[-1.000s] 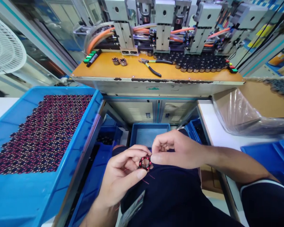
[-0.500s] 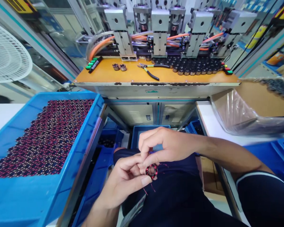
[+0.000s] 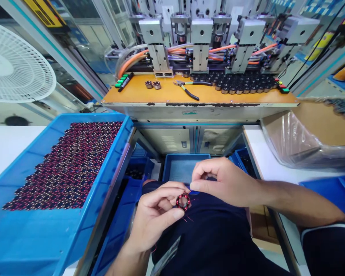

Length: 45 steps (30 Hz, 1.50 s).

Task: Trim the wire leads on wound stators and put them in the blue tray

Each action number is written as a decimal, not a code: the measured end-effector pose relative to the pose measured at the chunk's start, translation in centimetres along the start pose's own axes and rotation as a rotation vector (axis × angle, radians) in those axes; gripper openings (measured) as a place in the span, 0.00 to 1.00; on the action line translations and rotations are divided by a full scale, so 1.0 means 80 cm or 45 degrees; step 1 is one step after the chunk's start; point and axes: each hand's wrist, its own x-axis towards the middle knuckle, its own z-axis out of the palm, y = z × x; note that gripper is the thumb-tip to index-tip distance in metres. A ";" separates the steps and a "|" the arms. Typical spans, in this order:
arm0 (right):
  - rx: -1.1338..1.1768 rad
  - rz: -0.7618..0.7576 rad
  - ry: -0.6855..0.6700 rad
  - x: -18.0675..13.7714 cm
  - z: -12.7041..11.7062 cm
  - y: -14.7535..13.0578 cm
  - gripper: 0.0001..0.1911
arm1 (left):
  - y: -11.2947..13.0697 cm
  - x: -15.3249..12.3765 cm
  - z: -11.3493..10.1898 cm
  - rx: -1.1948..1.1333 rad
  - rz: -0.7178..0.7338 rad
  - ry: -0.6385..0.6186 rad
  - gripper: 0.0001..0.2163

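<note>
Between the thumb and fingers of my left hand (image 3: 158,212) is a small ring-shaped wound stator (image 3: 183,202), black with red wire coils and an open centre. Thin red wire ends stick out from its lower side. My right hand (image 3: 222,180) is just to the upper right, its thumb and forefinger pinched together on a fine red wire (image 3: 190,190) at the stator's top edge. Both hands are above the lap. At the left, a blue tray (image 3: 23,237) holds rows of similar red-and-black stators (image 3: 74,165).
Ahead, an orange bench (image 3: 166,92) carries pliers (image 3: 188,88), two metal rings (image 3: 152,84), marker pens (image 3: 125,81) and many black parts (image 3: 241,82) under a machine (image 3: 201,34). A white fan (image 3: 17,65) stands left; a plastic-lined box (image 3: 299,138) stands right.
My right hand has moved right and away from the left fingers, drawing a wire out from the stator. The stator stays in my left hand, and the view has shifted slightly.
</note>
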 end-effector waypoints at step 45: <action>-0.545 -1.177 0.004 0.009 0.005 0.033 0.06 | -0.010 0.010 0.014 -0.641 -0.250 -0.290 0.14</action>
